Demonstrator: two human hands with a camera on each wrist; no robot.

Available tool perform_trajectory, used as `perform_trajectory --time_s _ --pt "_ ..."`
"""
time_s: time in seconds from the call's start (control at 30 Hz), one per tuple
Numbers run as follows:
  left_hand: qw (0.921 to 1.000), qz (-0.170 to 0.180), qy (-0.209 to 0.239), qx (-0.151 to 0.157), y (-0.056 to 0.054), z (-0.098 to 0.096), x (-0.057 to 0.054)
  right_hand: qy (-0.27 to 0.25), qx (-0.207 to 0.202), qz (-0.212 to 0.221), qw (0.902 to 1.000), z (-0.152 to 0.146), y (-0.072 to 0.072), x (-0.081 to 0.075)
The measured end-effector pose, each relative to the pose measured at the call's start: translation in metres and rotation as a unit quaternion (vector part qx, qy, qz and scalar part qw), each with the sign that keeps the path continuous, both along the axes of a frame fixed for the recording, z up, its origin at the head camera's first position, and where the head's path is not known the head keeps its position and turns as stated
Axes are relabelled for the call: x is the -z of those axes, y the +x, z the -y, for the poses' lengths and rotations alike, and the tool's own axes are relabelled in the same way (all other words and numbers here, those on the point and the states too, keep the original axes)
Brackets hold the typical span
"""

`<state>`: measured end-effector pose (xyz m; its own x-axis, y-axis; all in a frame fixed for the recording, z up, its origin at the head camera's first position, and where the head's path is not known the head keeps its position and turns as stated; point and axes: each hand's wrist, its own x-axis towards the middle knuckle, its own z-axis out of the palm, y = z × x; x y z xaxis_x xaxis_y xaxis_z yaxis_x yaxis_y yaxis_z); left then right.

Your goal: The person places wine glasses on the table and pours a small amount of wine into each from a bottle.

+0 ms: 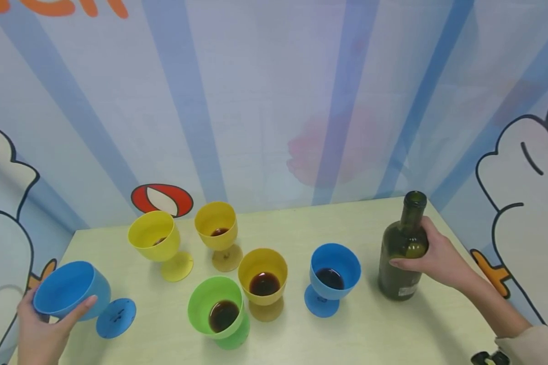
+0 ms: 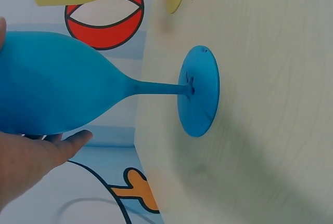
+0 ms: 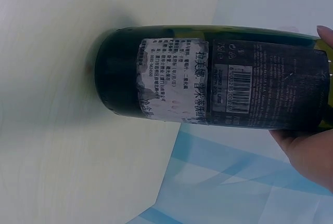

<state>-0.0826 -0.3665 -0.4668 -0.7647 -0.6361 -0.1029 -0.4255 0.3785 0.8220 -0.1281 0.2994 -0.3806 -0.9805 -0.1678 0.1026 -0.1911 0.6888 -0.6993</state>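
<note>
My left hand point(image 1: 43, 329) grips the bowl of a blue goblet point(image 1: 73, 289) at the table's left end. In the left wrist view the goblet's stem and round foot point(image 2: 200, 91) show; whether the foot touches the table I cannot tell. On the right, my right hand point(image 1: 443, 258) holds a dark green wine bottle point(image 1: 399, 258) around its upper body, thumb across the front. The bottle is upright and uncapped, its base at the tabletop. A label with a barcode point(image 3: 239, 89) faces the right wrist camera. Nearest the bottle stands another blue goblet point(image 1: 335, 266) with dark liquid inside.
Between the hands stand a green goblet point(image 1: 216, 304), an amber-yellow goblet point(image 1: 262, 268), another yellow one point(image 1: 215, 223) behind and a paler yellow one point(image 1: 152, 235), all holding dark liquid. The pale table point(image 1: 283, 228) meets a striped cartoon backdrop point(image 1: 265, 101). A dark object point(image 1: 489, 358) sits at the lower right.
</note>
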Motion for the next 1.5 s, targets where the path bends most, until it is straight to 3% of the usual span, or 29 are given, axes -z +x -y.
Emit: perform_trajectory --time_s 0.17,0.23,0.4,0.47,0.53,0.57,0.73,0.8,1.03,1.2,1.5 --pt "0.9998 -0.004 0.012 -0.013 0.004 -0.014 -0.012 0.005 0.002 0.002 1.0000 -0.001 0.000 0.000" --pt "0.9997 -0.005 0.010 -0.020 -0.001 0.001 0.007 0.005 0.003 0.000 1.0000 -0.001 0.000 0.000" --pt "0.9991 0.001 0.027 -0.032 -0.004 -0.001 0.001 0.005 -0.001 -0.008 1.0000 0.000 0.000 -0.001" --pt "0.9987 0.007 0.041 -0.029 0.002 -0.027 -0.032 0.007 -0.002 -0.009 0.9999 0.000 0.000 -0.001" --pt "0.9988 0.007 0.045 -0.020 0.004 -0.037 -0.047 0.009 -0.002 -0.009 0.9999 0.000 0.000 -0.002" --pt "0.9990 0.002 0.044 -0.011 0.006 -0.041 -0.053 0.010 -0.003 -0.010 0.9999 0.000 0.000 -0.002" --pt "0.9993 0.020 -0.001 0.033 0.006 -0.048 -0.056 0.008 -0.005 -0.008 0.9999 0.001 -0.001 -0.002" --pt "0.9979 0.028 -0.013 0.056 0.006 -0.055 -0.062 0.007 -0.005 -0.010 0.9999 0.001 -0.001 -0.003" --pt "0.9895 0.042 -0.023 0.136 0.012 -0.097 -0.110 0.001 -0.006 -0.012 0.9999 0.002 -0.001 -0.003" --pt "0.9770 0.028 -0.054 0.205 0.011 -0.119 -0.127 0.002 -0.005 -0.010 0.9999 0.002 0.000 -0.003" --pt "0.9518 0.024 -0.092 0.292 0.002 -0.148 -0.138 0.008 -0.008 -0.013 0.9999 0.005 0.000 -0.004"
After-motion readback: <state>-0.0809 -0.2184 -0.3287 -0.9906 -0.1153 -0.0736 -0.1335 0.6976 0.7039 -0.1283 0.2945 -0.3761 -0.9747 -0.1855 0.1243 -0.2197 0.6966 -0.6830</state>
